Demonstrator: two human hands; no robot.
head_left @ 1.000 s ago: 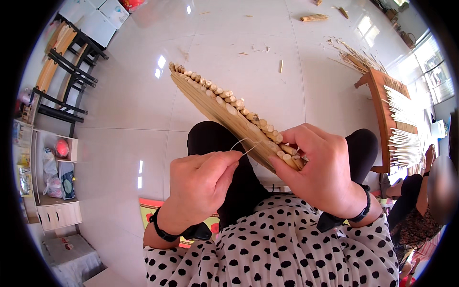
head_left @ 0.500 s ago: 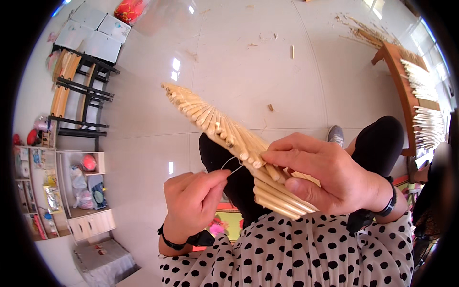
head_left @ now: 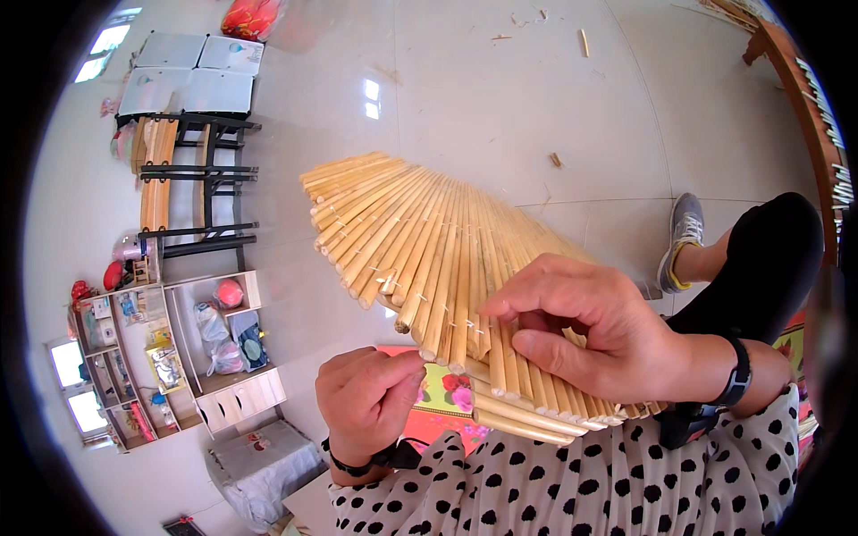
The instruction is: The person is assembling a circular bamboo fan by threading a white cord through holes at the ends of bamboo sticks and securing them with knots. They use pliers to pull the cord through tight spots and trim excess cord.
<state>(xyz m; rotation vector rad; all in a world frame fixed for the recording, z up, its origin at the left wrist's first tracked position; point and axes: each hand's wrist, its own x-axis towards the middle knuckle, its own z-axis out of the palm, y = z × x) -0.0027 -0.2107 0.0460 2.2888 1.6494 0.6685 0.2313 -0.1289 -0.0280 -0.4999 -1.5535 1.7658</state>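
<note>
A fan-shaped mat of pale stalks, stitched together with rows of white thread, spreads over my lap. My right hand grips its right part, thumb and fingers closed on the stalks. Beside the lower stalk ends, my left hand is closed in a pinch. The white thread seen in its fingers a moment ago is too fine to make out now. More stalks of the same mat fold under near my lap.
At the far right, a brown wooden bench bears more pale stalks. Stalk scraps lie on the tiled floor. Open shelves and stacked black folding frames stand at the left. A low colourful seat shows beneath my lap.
The mat has turned so its broad face shows, where before it was nearly edge-on. My left hand has moved slightly right and down. The view has shifted, with the bench farther right.
</note>
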